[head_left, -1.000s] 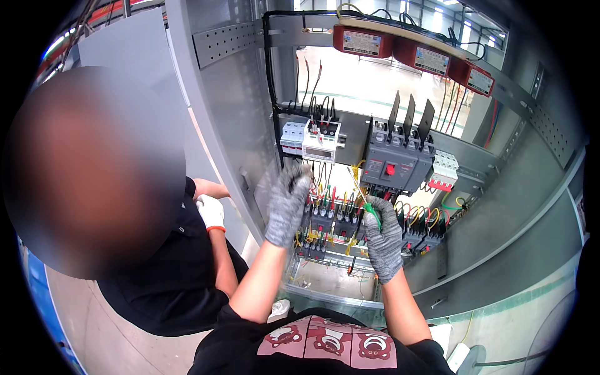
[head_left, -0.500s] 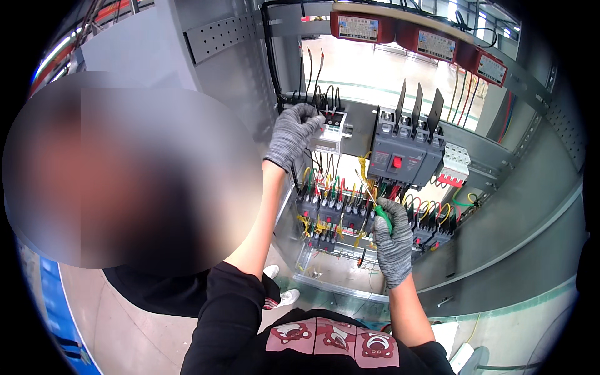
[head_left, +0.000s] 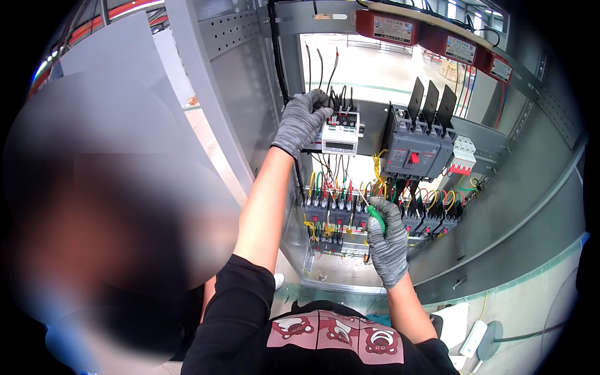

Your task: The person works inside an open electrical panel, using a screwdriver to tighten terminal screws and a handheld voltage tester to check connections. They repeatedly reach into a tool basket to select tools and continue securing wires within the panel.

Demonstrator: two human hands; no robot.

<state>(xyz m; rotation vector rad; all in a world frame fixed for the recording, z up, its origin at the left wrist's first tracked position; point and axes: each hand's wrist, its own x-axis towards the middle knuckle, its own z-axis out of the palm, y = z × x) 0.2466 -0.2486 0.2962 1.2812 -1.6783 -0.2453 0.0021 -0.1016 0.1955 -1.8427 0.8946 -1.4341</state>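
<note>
My gloved left hand (head_left: 304,120) is at the top left of a white rail-mounted meter (head_left: 340,139), its thumb and fingers pinched together on a thin black wire beside the top terminals. The fingertips partly hide that wire. Several other black wires (head_left: 343,99) run into the same terminals. In my gloved right hand (head_left: 390,244) is a screwdriver (head_left: 375,216) with a green handle. Its thin shaft points up and left, in front of the lower row of small breakers (head_left: 339,215) and apart from the meter.
A large dark grey breaker (head_left: 417,153) with upright black barriers stands right of the meter, next to a white breaker with red levers (head_left: 463,156). Red current transformers (head_left: 387,28) hang above. Another person (head_left: 125,206), blurred, is close on my left. The cabinet's side panel (head_left: 531,206) curves along the right.
My view has shifted, so the cabinet parts sit further right. My left hand stays at the meter's top terminals. The screwdriver remains in my right hand. The other person's blurred shape reaches lower.
</note>
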